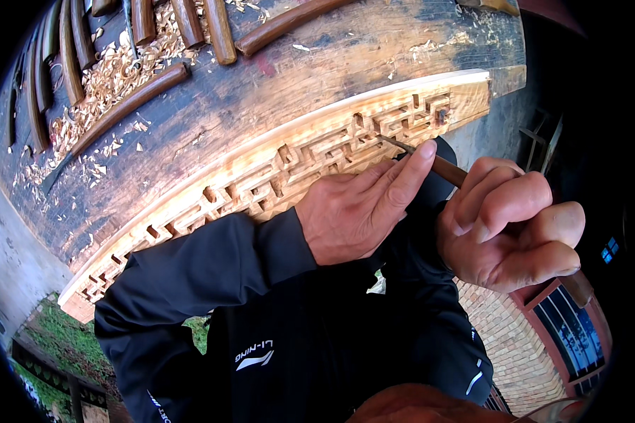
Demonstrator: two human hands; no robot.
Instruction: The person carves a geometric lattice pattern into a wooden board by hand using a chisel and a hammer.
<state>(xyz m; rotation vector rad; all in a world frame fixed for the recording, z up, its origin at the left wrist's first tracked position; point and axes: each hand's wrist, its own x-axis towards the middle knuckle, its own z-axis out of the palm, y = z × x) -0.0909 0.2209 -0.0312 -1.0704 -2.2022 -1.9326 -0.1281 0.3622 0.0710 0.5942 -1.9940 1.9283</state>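
Slanting toward 10 o'clock, the chisel (446, 170) has its tip among the fretwork of the carved board (250, 168), which stretches from 8 to 2 o'clock along the near side of the worktop (339, 67). At 3 o'clock, the right hand (511, 227) has its grip clamped round the handle. Near the centre, the left hand (363, 206) lies over the board with one digit against the chisel; whether its grip closes underneath, I cannot tell.

Too hard a push could send the tip skating across a groove and scarring the neighbouring ridges. Prying sideways might snap a thin rib along the grain. Should the steadying digit slip, the blade could swing off line, or that digit could slide toward the edge.
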